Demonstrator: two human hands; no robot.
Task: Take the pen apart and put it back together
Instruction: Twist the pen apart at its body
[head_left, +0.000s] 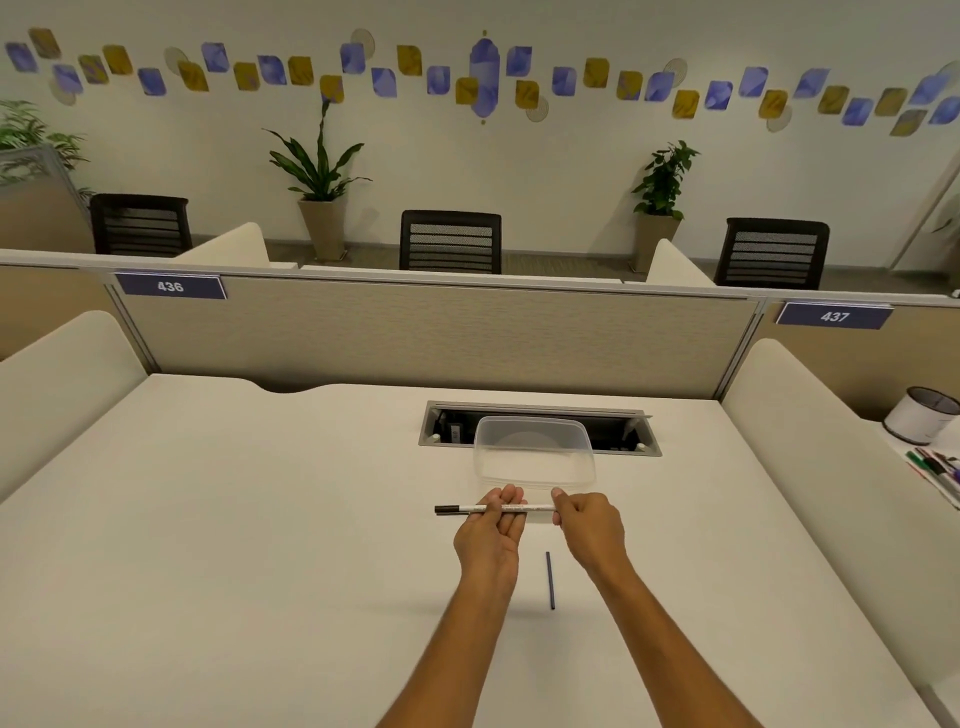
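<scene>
Fingers (511, 499) grip pen (485, 510) above white desk (260, 519), refill (549, 580) below.

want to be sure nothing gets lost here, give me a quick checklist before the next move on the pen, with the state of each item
1. Pen barrel held level over the desk: ok, the left hand supports it from below.
2. Right hand on the barrel's right end: ok, fingers closed around it.
3. Black cap on the left end: ok, still seated.
4. Dark refill out of the barrel: ok, it lies on the desk between the forearms.
5. End plug at the right end, on or off: cannot tell, the hand hides it.
6. Clear plastic container ready for parts: ok, it sits just beyond the hands with nothing visible inside.
</scene>
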